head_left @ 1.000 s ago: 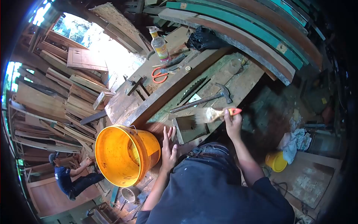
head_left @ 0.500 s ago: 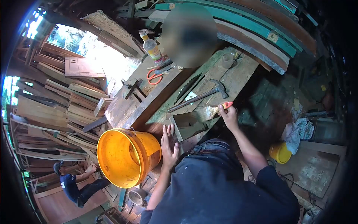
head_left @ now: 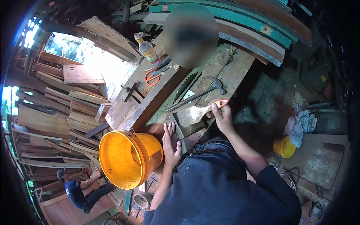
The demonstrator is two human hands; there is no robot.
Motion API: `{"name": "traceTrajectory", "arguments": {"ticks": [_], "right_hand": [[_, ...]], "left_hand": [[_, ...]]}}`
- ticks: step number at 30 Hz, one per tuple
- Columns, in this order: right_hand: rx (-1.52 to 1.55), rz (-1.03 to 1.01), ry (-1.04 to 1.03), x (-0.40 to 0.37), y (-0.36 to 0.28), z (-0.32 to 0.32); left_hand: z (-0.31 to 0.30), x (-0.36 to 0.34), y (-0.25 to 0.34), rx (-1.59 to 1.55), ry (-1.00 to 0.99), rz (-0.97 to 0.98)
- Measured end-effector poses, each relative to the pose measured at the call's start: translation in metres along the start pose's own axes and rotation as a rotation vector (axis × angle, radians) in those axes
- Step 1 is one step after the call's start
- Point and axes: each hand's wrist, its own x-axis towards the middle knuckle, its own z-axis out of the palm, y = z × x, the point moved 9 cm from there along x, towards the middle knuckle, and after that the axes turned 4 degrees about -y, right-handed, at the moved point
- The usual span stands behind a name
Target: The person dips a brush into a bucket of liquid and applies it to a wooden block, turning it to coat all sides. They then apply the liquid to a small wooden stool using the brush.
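My right hand (head_left: 224, 119) grips the red-tipped handle of a flat paintbrush (head_left: 195, 114), its wide pale bristles pointing left over a small wooden piece (head_left: 189, 131) with a light edge. Beside that piece's left end is my left hand (head_left: 171, 145), fingers stretched out and holding nothing. A large yellow bucket (head_left: 153, 150), tipped so its mouth faces the camera, stands just left of my left hand. Just beyond the brush lies a claw hammer (head_left: 198, 96) on the workbench (head_left: 240, 69).
A saw blade (head_left: 185, 87), orange-handled scissors (head_left: 152, 78) and a plastic bottle (head_left: 148, 50) rest on the bench. Stacked planks (head_left: 243, 33) lie across the far side. Another person (head_left: 80, 191) is at lower left. A smaller yellow bucket (head_left: 284, 147) stands at right.
My right hand has moved left and slightly down, carrying the paintbrush further over the wooden piece. My left hand stays almost in place. The view has shifted slightly.
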Motion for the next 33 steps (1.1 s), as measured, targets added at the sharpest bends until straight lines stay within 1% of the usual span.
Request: {"name": "traceTrajectory", "arguments": {"ticks": [2, 3, 4, 5, 6, 7, 8, 9, 11, 12, 13, 15, 17, 19, 20, 21, 22, 23, 24, 25, 26, 27, 28, 29, 31, 33], "right_hand": [[-0.044, 0.060, 0.088, -0.006, 0.043, -0.024], [-0.146, 0.077, 0.099, -0.009, 0.064, -0.040], [-0.115, 0.086, 0.093, -0.010, 0.080, -0.053], [-0.264, 0.090, 0.135, -0.009, 0.071, -0.063], [-0.257, 0.080, 0.153, -0.002, 0.068, -0.071], [-0.289, 0.024, 0.096, 0.009, 0.059, -0.073], [-0.207, -0.057, 0.121, 0.022, 0.033, -0.065], [-0.150, -0.070, 0.122, 0.039, 0.013, -0.056], [-0.098, -0.085, -0.060, 0.068, -0.039, -0.013], [-0.044, -0.172, -0.168, 0.078, -0.078, 0.026], [-0.092, -0.256, -0.297, 0.082, -0.114, 0.063], [-0.074, -0.319, -0.582, 0.083, -0.157, 0.139], [-0.136, -0.333, -0.868, 0.073, -0.184, 0.213], [-0.294, -0.431, -1.163, 0.054, -0.193, 0.282], [-0.371, -0.484, -1.324, 0.039, -0.194, 0.316], [-0.445, -0.538, -1.484, 0.022, -0.191, 0.345], [-0.496, -0.540, -1.605, 0.009, -0.175, 0.368], [-0.547, -0.542, -1.729, -0.005, -0.155, 0.388], [-0.578, -0.473, -1.870, -0.019, -0.135, 0.405], [-0.733, -0.500, -1.986, -0.035, -0.113, 0.418], [-0.868, -0.437, -2.080, -0.047, -0.083, 0.426], [-0.934, -0.462, -2.160, -0.058, -0.059, 0.431], [-0.991, -0.429, -2.240, -0.067, -0.032, 0.433], [-1.111, -0.471, -2.287, -0.077, -0.012, 0.436], [-1.231, -0.503, -2.340, -0.090, 0.033, 0.436], [-1.234, -0.609, -2.334, -0.101, 0.066, 0.428]], "left_hand": [[-0.002, -0.001, -0.001, -0.013, 0.002, 0.001], [-0.005, -0.004, -0.008, -0.012, 0.038, -0.011], [-0.002, -0.007, -0.018, -0.046, 0.029, -0.012], [-0.005, -0.010, -0.024, -0.077, 0.036, -0.017], [-0.010, -0.009, -0.015, -0.063, 0.022, -0.029], [-0.012, -0.010, -0.016, -0.075, 0.030, -0.023], [-0.014, -0.009, -0.011, -0.043, 0.042, -0.001], [-0.017, -0.007, -0.005, -0.014, 0.051, 0.024], [-0.018, -0.005, -0.001, -0.029, 0.058, 0.072], [-0.018, -0.004, 0.002, 0.011, 0.085, 0.114], [-0.019, -0.002, 0.005, -0.015, 0.077, 0.111], [-0.018, 0.001, 0.007, -0.048, 0.061, 0.126], [-0.020, 0.004, 0.011, -0.022, 0.104, 0.175], [-0.021, 0.011, 0.011, -0.046, 0.064, 0.180], [-0.025, 0.014, 0.010, -0.054, 0.098, 0.172], [-0.024, 0.018, 0.011, -0.011, 0.081, 0.176], [-0.023, 0.022, 0.011, 0.034, 0.063, 0.179], [-0.027, 0.025, 0.010, 0.030, 0.098, 0.166], [-0.025, 0.030, 0.011, 0.029, 0.075, 0.170], [-0.023, 0.034, 0.011, 0.025, 0.053, 0.174], [-0.022, 0.037, 0.010, 0.013, 0.063, 0.162], [-0.017, 0.040, 0.010, 0.129, 0.083, 0.200], [-0.017, 0.043, 0.010, 0.099, 0.076, 0.197], [-0.018, 0.045, 0.010, 0.068, 0.067, 0.194], [-0.020, 0.044, 0.012, 0.088, 0.150, 0.262], [-0.019, 0.044, 0.015, -0.033, -0.017, 0.180]]}}
